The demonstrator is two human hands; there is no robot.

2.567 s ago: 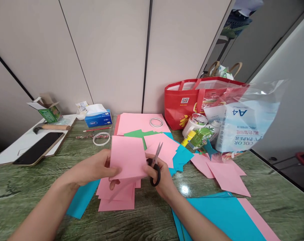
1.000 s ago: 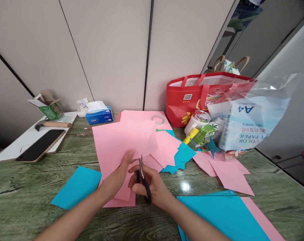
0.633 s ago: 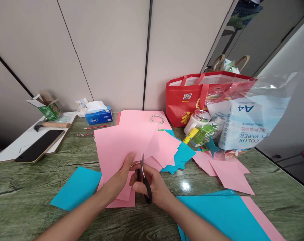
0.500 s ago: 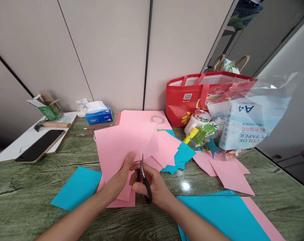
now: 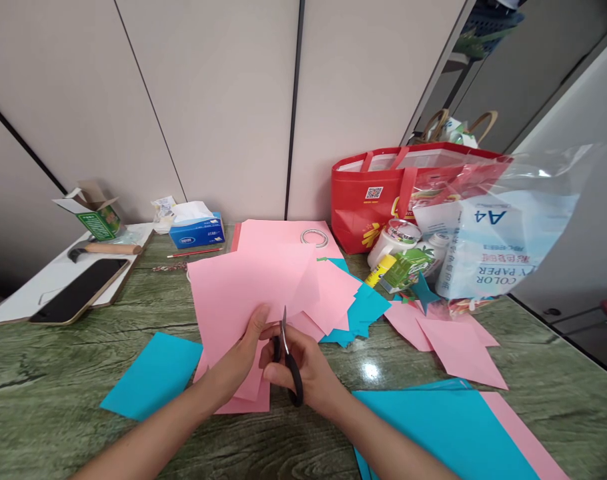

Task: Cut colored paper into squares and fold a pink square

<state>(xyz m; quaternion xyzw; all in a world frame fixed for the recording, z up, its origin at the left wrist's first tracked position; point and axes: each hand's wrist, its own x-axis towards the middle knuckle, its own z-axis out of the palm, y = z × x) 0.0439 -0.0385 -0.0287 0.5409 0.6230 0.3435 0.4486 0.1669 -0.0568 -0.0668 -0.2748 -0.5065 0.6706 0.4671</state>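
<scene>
My left hand point(image 5: 246, 350) pinches a pink sheet of paper point(image 5: 238, 287) near its lower right edge, thumb on top. The sheet is raised off the table and slants away from me. Wrapped round the black handles of a pair of scissors point(image 5: 292, 373) is my right hand point(image 5: 308, 370). The blades point away from me and sit at the sheet's right edge; part of them is hidden by my fingers and the paper. Below the held sheet lie more pink pieces point(image 5: 248, 405). Cut pink squares point(image 5: 336, 293) overlap blue squares point(image 5: 368, 310) to the right.
A blue square point(image 5: 153, 377) lies at left, near a phone point(image 5: 81, 290) and a hammer point(image 5: 106, 249). Tissue box point(image 5: 197, 232), tape roll point(image 5: 314, 238), glue stick point(image 5: 381, 271), red bag point(image 5: 363, 213) and plastic paper pack point(image 5: 488, 260) stand behind. Blue sheets point(image 5: 433, 427) lie front right.
The pink sheet's left edge has shifted very slightly. Both hands and the scissors stay in almost the same place.
</scene>
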